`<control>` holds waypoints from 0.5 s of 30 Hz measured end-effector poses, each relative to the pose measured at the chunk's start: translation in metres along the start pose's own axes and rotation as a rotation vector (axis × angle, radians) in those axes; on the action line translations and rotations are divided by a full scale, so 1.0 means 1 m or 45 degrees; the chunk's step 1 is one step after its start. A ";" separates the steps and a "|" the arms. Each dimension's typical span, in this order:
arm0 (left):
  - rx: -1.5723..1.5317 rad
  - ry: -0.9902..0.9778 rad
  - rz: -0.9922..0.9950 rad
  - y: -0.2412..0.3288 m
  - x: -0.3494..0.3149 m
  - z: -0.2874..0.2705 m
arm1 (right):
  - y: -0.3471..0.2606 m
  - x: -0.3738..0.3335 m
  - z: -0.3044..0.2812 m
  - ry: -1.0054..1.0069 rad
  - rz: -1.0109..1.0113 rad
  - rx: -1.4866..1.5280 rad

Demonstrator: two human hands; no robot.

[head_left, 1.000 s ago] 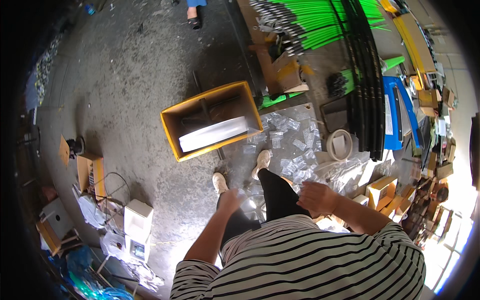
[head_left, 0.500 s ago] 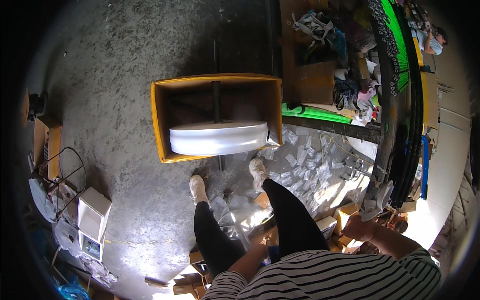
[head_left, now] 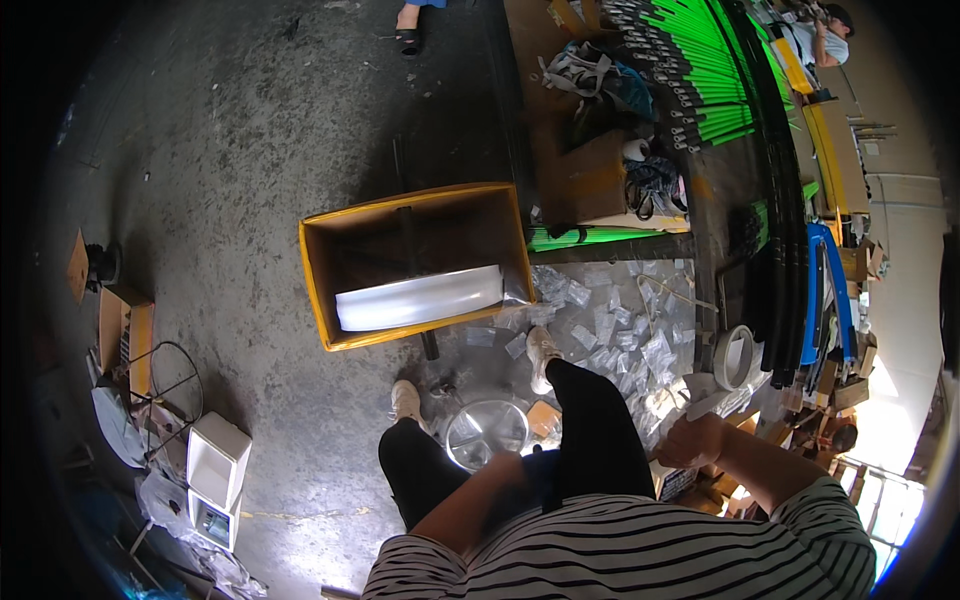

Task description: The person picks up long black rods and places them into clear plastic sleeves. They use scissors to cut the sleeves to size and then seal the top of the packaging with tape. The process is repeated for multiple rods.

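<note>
My right hand [head_left: 690, 440] is closed in a fist at the right of my lap, beside a pale flat strip [head_left: 708, 402]. What it grips, if anything, is hidden. A pale tape-like ring [head_left: 735, 358] stands just beyond it. My left hand [head_left: 510, 478] is blurred over my lap next to something dark blue [head_left: 535, 475]; its fingers do not show clearly. Between my feet and lap is a round clear container [head_left: 487, 432]. Ahead, a yellow-edged cardboard box [head_left: 312, 270] holds a wide white roll [head_left: 420, 300], with a dark rod [head_left: 405, 235] running across the box.
Small clear plastic bags [head_left: 605, 320] litter the floor right of my feet. Bundles of green rods [head_left: 700, 80] lie on a rack at the right. White bins [head_left: 218, 460] and a wire frame [head_left: 165, 390] stand at left. One person [head_left: 810, 40] is at far right; another's foot [head_left: 408, 35] shows at the top.
My view has shifted, so the box and shelves sit differently in it. My right hand has moved slightly left and up. Another person's foot has come into view at the top.
</note>
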State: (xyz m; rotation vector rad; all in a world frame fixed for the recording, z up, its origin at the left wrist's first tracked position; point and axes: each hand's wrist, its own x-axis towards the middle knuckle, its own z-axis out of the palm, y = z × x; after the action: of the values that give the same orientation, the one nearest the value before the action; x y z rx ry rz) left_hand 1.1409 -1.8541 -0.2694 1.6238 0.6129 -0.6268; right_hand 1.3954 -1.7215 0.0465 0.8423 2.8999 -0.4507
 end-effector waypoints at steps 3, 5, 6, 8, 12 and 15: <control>0.109 -0.176 0.046 0.039 -0.027 -0.075 | 0.003 -0.008 -0.006 0.006 -0.004 0.120; 0.287 -0.003 0.074 0.017 0.016 -0.058 | 0.001 -0.008 -0.007 0.161 -0.013 0.144; 0.229 -0.020 -0.024 0.022 0.030 -0.086 | 0.001 -0.009 -0.006 0.220 -0.039 0.121; -0.287 0.886 -0.062 0.034 0.022 -0.141 | -0.001 -0.016 -0.004 0.302 0.000 0.110; -0.304 1.282 -0.083 -0.023 0.073 -0.214 | -0.007 -0.019 0.008 0.458 0.052 0.097; -0.690 1.197 -0.230 -0.029 0.095 -0.229 | -0.005 -0.021 0.018 0.570 0.056 0.111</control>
State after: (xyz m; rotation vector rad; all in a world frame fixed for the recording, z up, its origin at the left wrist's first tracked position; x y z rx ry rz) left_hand 1.2025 -1.6196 -0.3278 1.2781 1.4781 0.2339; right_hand 1.4111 -1.7416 0.0342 1.1492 3.2726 -0.4348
